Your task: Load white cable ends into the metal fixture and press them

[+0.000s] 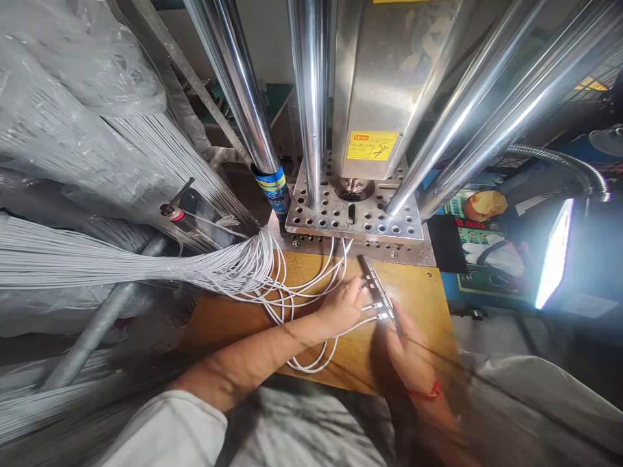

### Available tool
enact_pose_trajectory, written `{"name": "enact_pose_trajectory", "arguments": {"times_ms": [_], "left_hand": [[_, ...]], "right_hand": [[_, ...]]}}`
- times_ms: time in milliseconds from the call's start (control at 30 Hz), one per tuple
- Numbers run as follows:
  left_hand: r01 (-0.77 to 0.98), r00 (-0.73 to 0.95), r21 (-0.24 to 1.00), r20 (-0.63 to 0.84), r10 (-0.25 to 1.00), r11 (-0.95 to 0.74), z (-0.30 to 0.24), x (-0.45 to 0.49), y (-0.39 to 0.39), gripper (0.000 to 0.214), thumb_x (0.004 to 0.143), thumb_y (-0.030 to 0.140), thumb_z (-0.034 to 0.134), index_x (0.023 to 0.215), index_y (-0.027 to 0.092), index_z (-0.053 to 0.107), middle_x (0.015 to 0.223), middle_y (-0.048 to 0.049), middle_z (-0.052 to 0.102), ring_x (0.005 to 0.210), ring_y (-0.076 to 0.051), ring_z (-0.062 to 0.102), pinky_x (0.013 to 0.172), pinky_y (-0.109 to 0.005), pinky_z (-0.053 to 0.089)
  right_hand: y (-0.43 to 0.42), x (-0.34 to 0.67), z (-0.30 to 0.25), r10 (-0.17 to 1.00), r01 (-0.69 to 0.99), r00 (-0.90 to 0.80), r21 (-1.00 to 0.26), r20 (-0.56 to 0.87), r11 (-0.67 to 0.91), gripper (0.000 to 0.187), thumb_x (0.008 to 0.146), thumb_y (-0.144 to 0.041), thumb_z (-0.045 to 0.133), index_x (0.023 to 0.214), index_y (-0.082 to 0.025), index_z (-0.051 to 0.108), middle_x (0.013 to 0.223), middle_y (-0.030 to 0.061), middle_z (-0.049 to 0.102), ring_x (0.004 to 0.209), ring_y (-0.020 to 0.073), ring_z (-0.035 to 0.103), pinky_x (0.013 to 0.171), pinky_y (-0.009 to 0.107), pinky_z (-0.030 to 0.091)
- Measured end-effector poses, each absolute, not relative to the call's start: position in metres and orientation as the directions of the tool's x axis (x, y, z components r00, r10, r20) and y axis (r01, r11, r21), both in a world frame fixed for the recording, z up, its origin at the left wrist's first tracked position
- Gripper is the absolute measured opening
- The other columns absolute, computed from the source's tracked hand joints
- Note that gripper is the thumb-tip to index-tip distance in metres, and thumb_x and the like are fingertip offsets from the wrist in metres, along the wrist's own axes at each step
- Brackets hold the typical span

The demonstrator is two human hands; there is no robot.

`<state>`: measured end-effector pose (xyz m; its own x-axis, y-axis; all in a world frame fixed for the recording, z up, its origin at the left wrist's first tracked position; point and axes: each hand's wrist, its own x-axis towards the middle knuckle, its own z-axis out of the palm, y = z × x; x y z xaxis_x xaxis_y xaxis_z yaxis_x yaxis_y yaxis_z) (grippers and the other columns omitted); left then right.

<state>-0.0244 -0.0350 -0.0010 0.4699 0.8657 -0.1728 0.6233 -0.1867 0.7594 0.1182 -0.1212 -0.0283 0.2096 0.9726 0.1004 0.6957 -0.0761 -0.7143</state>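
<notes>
Head: cbl ends (381,316) in mtl bar (380,289)

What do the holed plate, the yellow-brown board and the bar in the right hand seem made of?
Holed plate: bare metal, probably steel; grey shine, scuffed. Board: possibly wood or laminate; smooth, faint sheen. Bar in the right hand: likely metal; grey, bright glints.

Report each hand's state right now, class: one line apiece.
Left hand: closed at the metal bar; anything pinched cannot be made out.
Right hand: holding the metal bar's near end.
</notes>
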Motion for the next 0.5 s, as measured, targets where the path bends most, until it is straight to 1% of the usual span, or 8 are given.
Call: {"name": "enact_pose_trajectory", "arguments": {"times_ms": [67, 133, 267, 300, 367, 433, 500], "left_hand": [[0.620, 0.430, 0.772, -0.185, 0.884, -0.140, -0.002, -0.029, -0.032, 0.031, 0.087, 0.034, 0.024, 0.096, 0.017, 0.048, 0.078, -0.0062, 0.055, 0.071, -0.016, 0.050, 0.068, -0.028, 0.039], [0.600, 0.408, 0.794, -0.202, 0.890, -0.095, -0.006, -0.030, -0.028, 0.032, 0.088, 0.036, 0.022, 0.090, 0.017, 0.048, 0.073, -0.0035, 0.052, 0.066, -0.013, 0.047, 0.065, -0.026, 0.038], [0.541, 0.401, 0.841, -0.238, 0.884, -0.019, -0.015, -0.029, -0.021, 0.029, 0.087, 0.034, 0.026, 0.077, 0.016, 0.047, 0.062, 0.0018, 0.042, 0.055, -0.008, 0.038, 0.055, -0.021, 0.034], [0.509, 0.408, 0.860, -0.273, 0.871, 0.031, -0.015, -0.028, -0.019, 0.028, 0.086, 0.033, 0.028, 0.076, 0.016, 0.047, 0.060, 0.0030, 0.039, 0.052, -0.008, 0.035, 0.052, -0.020, 0.032], [0.437, 0.434, 0.880, -0.388, 0.813, 0.186, -0.010, -0.027, -0.017, 0.025, 0.084, 0.032, 0.032, 0.078, 0.015, 0.048, 0.055, 0.0053, 0.032, 0.047, -0.006, 0.030, 0.046, -0.019, 0.027], [0.405, 0.465, 0.857, -0.494, 0.735, 0.320, -0.002, -0.025, -0.016, 0.022, 0.082, 0.029, 0.034, 0.080, 0.015, 0.050, 0.051, 0.0068, 0.028, 0.042, -0.005, 0.026, 0.042, -0.019, 0.022], [0.414, 0.486, 0.829, -0.551, 0.679, 0.376, 0.006, -0.023, -0.014, 0.019, 0.080, 0.025, 0.037, 0.076, 0.014, 0.052, 0.048, 0.0076, 0.027, 0.039, -0.004, 0.022, 0.040, -0.019, 0.018]], "right_hand": [[-0.121, 0.119, -0.028, 0.974, 0.683, 0.215, -0.725, 0.077, -0.093, 0.045, 0.084, -0.032, 0.038, 0.123, -0.011, 0.044, 0.118, 0.0112, 0.052, 0.108, 0.0202, 0.050, 0.090, 0.034, 0.042], [-0.121, 0.118, -0.026, 0.975, 0.691, 0.216, -0.713, 0.044, -0.121, 0.044, 0.084, -0.032, 0.038, 0.123, -0.014, 0.044, 0.117, 0.0100, 0.053, 0.106, 0.0200, 0.051, 0.088, 0.034, 0.043], [-0.121, 0.118, -0.025, 0.974, 0.683, 0.222, -0.718, 0.031, -0.133, 0.043, 0.084, -0.032, 0.038, 0.122, -0.014, 0.045, 0.116, 0.0095, 0.054, 0.104, 0.0196, 0.053, 0.086, 0.032, 0.045], [-0.121, 0.118, -0.025, 0.974, 0.672, 0.226, -0.729, 0.033, -0.131, 0.044, 0.083, -0.032, 0.038, 0.122, -0.014, 0.045, 0.116, 0.0096, 0.054, 0.104, 0.0198, 0.052, 0.086, 0.033, 0.045], [-0.121, 0.118, -0.026, 0.972, 0.648, 0.230, -0.751, 0.035, -0.127, 0.044, 0.083, -0.032, 0.039, 0.122, -0.014, 0.046, 0.117, 0.0099, 0.053, 0.105, 0.0203, 0.052, 0.086, 0.033, 0.045], [-0.121, 0.118, -0.027, 0.972, 0.626, 0.233, -0.770, 0.033, -0.124, 0.043, 0.083, -0.032, 0.040, 0.122, -0.014, 0.046, 0.118, 0.0095, 0.053, 0.105, 0.0203, 0.052, 0.085, 0.031, 0.046], [-0.120, 0.119, -0.025, 0.969, 0.623, 0.239, -0.775, 0.059, -0.106, 0.042, 0.083, -0.031, 0.041, 0.121, -0.015, 0.048, 0.117, 0.0081, 0.054, 0.104, 0.0195, 0.053, 0.082, 0.028, 0.048]]}}
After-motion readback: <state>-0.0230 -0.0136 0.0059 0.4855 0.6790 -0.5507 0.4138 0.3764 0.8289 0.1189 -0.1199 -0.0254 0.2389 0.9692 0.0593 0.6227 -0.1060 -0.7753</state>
